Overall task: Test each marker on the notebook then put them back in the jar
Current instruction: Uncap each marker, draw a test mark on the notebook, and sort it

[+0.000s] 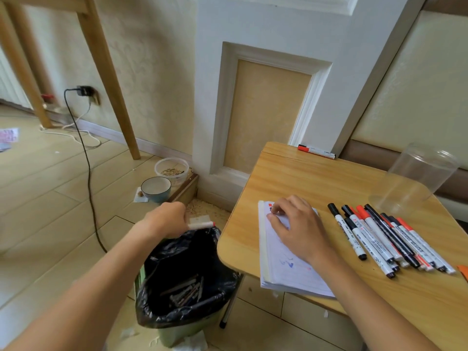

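Pale floor tiles run beneath my left grip point(167, 219), clenched round a smooth white marker point(201, 225) above the crinkled black-lined bin point(187, 282). My right grip point(298, 229) lies flat, fingers relaxed, on the lined notebook point(291, 269) on the grained wooden bench point(329, 178). Right of it lie loose markers point(385, 239); beyond them stands the clear jar point(415, 178).

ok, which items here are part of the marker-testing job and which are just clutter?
Job:
- notebook under right hand
- markers beside it
- marker in left hand
- clear jar
- lone marker at table's far edge

Clutter:
- bin
- bowls
- cable
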